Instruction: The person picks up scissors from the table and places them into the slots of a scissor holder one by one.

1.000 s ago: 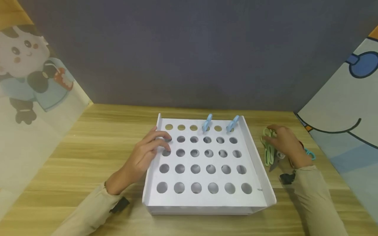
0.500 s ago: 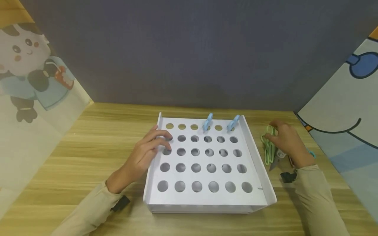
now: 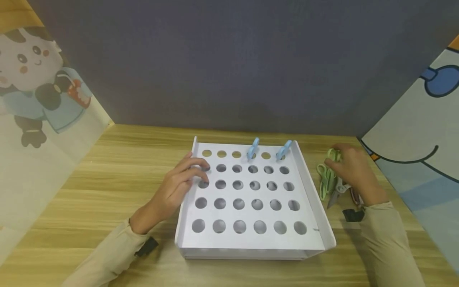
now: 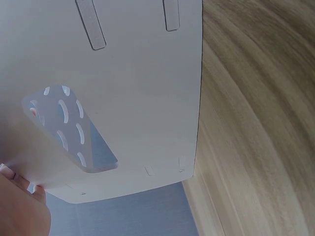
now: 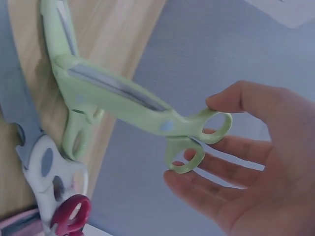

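Note:
My right hand (image 3: 353, 165) pinches the ring handles of light-green scissors (image 5: 123, 101), thumb on one ring and fingers against the other. The right wrist view shows them shut and raised at an angle, overlapping a second green pair (image 5: 76, 132) beside them. My left hand (image 3: 172, 185) grips the left side wall of a white rack (image 3: 247, 239), its fingers bent over the edge with tips at two left-hand holes. In the left wrist view the rack's side panel (image 4: 142, 118) fills much of the picture. Two light-blue handles (image 3: 252, 149) stick up from the rack's back row.
Right of the rack lie white-handled scissors (image 5: 47, 164) with a grey blade, and a red handle (image 5: 71, 214) beside them. A dark grey wall (image 3: 229, 71) stands behind the wooden table (image 3: 118, 167), with cartoon-printed panels on both sides.
My right hand has moved a little back and right, drawing one green pair of scissors apart from the other. The left hand stays at the rack's wall; the view has shifted slightly.

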`<state>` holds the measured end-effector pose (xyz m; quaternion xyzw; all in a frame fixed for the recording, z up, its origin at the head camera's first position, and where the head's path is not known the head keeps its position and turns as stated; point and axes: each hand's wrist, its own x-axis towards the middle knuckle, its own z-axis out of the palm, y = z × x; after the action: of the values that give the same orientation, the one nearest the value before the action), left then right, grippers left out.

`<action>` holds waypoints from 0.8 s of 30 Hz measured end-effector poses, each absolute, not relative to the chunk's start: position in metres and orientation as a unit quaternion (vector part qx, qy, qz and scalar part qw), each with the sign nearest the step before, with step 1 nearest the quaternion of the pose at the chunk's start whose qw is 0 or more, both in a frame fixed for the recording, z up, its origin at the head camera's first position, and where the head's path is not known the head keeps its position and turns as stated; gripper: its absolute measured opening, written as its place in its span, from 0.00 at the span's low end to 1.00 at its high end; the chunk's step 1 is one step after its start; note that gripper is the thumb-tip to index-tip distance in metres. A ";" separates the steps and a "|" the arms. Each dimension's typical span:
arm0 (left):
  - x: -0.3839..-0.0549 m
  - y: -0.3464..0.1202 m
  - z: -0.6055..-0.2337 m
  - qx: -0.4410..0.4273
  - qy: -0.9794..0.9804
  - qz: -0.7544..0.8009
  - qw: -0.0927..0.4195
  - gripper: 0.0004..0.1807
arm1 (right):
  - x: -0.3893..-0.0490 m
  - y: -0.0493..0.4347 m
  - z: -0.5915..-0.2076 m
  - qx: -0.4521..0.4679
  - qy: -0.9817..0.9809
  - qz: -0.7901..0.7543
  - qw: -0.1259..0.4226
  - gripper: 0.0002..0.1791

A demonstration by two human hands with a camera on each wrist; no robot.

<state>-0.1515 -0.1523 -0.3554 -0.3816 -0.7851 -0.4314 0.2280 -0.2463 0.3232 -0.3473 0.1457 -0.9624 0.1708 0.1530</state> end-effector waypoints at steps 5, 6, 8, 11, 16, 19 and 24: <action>-0.152 -0.153 -0.356 -0.379 -0.786 -0.437 0.219 0.22 | -0.244 0.320 -0.342 0.154 -0.958 0.168 0.174 0.26; -0.152 -0.153 -0.356 -0.378 -0.786 -0.438 0.218 0.22 | -0.244 0.319 -0.340 0.151 -0.958 0.172 0.173 0.26; -0.152 -0.153 -0.356 -0.377 -0.787 -0.437 0.217 0.22 | -0.242 0.318 -0.338 0.150 -0.957 0.178 0.176 0.26; -0.151 -0.153 -0.356 -0.377 -0.788 -0.435 0.218 0.21 | -0.239 0.315 -0.335 0.152 -0.954 0.182 0.184 0.26; -0.151 -0.152 -0.356 -0.380 -0.788 -0.433 0.217 0.20 | -0.232 0.309 -0.329 0.158 -0.948 0.189 0.200 0.25; -0.152 -0.152 -0.356 -0.380 -0.788 -0.434 0.216 0.20 | -0.229 0.303 -0.324 0.159 -0.945 0.199 0.206 0.23; -0.151 -0.154 -0.355 -0.379 -0.788 -0.433 0.219 0.21 | -0.222 0.292 -0.314 0.171 -0.936 0.209 0.228 0.21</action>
<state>-0.1505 -0.1536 -0.3551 -0.3794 -0.7876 -0.4334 0.2189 -0.2222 0.2917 -0.3144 0.1708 -0.9356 0.2087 0.2278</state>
